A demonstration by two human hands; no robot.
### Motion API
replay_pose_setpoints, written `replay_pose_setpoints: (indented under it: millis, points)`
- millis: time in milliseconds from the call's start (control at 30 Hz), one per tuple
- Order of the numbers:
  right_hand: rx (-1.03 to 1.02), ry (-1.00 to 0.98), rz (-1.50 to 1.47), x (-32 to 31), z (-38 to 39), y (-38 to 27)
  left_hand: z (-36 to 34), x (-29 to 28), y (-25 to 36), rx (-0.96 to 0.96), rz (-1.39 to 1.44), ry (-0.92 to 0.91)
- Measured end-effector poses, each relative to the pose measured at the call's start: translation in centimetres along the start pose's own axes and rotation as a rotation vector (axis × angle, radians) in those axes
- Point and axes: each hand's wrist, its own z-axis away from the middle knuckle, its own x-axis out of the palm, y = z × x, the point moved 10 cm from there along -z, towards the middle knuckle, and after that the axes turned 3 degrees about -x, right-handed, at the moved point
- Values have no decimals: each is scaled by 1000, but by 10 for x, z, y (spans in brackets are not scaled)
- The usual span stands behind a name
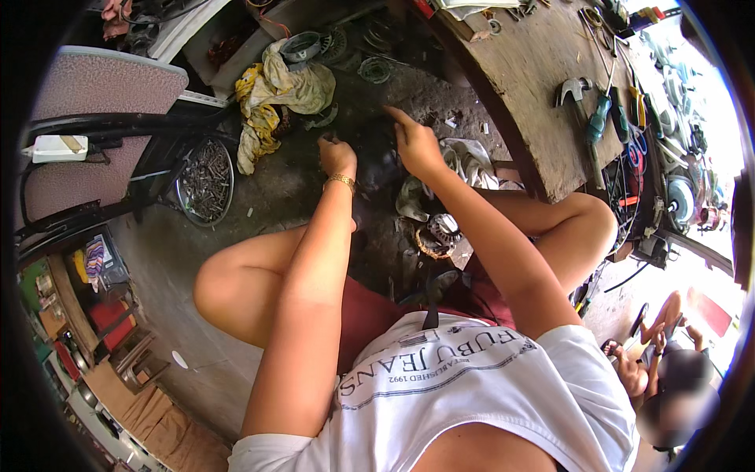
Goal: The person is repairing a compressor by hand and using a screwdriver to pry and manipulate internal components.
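Note:
My left hand [339,157], a gold-coloured band at its wrist, is closed with the fingers curled in. Whatever it may hold is hidden. To its right, my right hand [419,146] has its index finger stretched out toward the far left and other fingers bent. Nothing shows in its grasp. Between and below the hands lies a dark, greasy-looking area [379,167] too dim to make out. Close to my right forearm are a ring-shaped copper coil [433,242] and a round, slotted metal part [445,227]. A pale rag [470,161] lies beyond that forearm.
A wooden bench [525,86] at the right carries a claw hammer [573,91] and a green-handled screwdriver [598,119]. Left stands a round bowl of bolts [206,182]. Stained cloths [292,85] and a grey ring [301,47] lie ahead. Another person [657,370] sits at lower right.

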Motion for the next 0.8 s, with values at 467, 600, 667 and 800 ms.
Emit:
replay_pose_setpoints:
  millis: [467, 600, 667, 800]
  points:
    - [-17, -9, 12, 26, -14, 2, 19, -6, 10, 92, 65, -46]
    - [-54, -49, -103, -32, 70, -4, 6, -14, -9, -16, 73, -45]
    - [146, -159, -190, -77, 117, -14, 7, -13, -9, -41, 37, -63]
    - [5, -15, -86, -19, 58, 12, 16, -11, 9, 21, -46, -17]
